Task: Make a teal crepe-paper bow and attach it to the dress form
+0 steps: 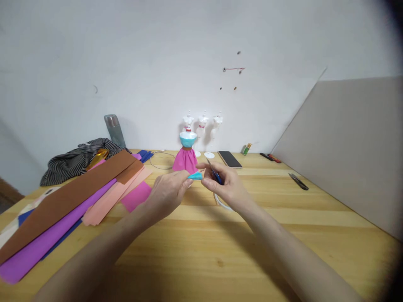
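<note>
A small bunch of turquoise crepe paper (pixel 195 176), gathered in folds, is pinched at its left end by my left hand (pixel 170 191). My right hand (pixel 228 184) is closed round small scissors (pixel 216 174) with dark blue handles, their blades pointing up and left. The thumb and a fingertip of that hand are at the paper's right end; whether they touch it I cannot tell. Just behind my hands stands a mini dress form (pixel 188 140) with a turquoise top, a brown waistband and a pink skirt (pixel 185 160).
Coloured paper strips (pixel 72 197) and a striped cloth (pixel 83 157) lie at left, a flask (pixel 114 130) behind them. Against the wall are several white dress forms (pixel 217 121). A phone (pixel 229 159), a small green bottle (pixel 246 149) and dark-handled scissors (pixel 299 181) lie right. A white ring (pixel 222 204) sits below my right hand.
</note>
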`<state>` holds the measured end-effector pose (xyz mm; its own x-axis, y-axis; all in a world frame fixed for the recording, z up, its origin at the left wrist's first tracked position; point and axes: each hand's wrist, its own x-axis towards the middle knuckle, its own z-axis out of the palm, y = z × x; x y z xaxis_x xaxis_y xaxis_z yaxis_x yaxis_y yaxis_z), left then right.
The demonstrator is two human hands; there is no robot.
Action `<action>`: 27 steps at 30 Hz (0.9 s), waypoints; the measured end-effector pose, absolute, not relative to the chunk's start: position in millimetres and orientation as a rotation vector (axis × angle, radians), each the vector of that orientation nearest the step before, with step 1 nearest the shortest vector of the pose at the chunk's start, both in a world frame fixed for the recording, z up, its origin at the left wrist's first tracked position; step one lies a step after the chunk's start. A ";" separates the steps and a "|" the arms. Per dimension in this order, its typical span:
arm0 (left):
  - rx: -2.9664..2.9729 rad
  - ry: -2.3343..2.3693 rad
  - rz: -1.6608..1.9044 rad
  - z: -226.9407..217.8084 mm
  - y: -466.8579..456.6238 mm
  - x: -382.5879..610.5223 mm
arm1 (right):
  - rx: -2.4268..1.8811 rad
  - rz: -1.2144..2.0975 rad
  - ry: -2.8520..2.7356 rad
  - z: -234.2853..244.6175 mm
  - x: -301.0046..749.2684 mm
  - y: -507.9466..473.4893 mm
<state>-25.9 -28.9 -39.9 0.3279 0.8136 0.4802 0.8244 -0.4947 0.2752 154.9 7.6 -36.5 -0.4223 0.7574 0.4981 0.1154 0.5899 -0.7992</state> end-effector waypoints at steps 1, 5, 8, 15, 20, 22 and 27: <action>-2.537 -1.572 -0.910 -39.8 -29.1 -25.6 | -0.707 0.879 -1.885 -36.7 154.6 6.4; -2.573 -1.562 -0.895 -38.3 -31.4 -23.5 | -0.701 0.846 -1.957 -39.5 152.1 3.1; -2.631 -1.548 -0.908 -36.3 -33.6 -22.4 | -0.686 0.812 -1.980 -40.5 151.1 4.1; -2.697 -1.551 -1.013 -33.5 -37.4 -20.3 | -0.688 0.954 -1.901 -36.4 152.4 3.3; -2.772 -1.548 -1.056 -33.4 -37.3 -20.4 | -0.743 0.915 -1.915 -35.5 153.8 1.1; -2.715 -1.541 -1.066 -31.7 -37.0 -22.3 | -0.773 0.835 -1.918 -35.0 153.6 0.9; -2.274 -1.380 -1.188 -23.9 -42.7 -24.2 | -0.832 0.641 -1.917 -33.7 150.7 -1.5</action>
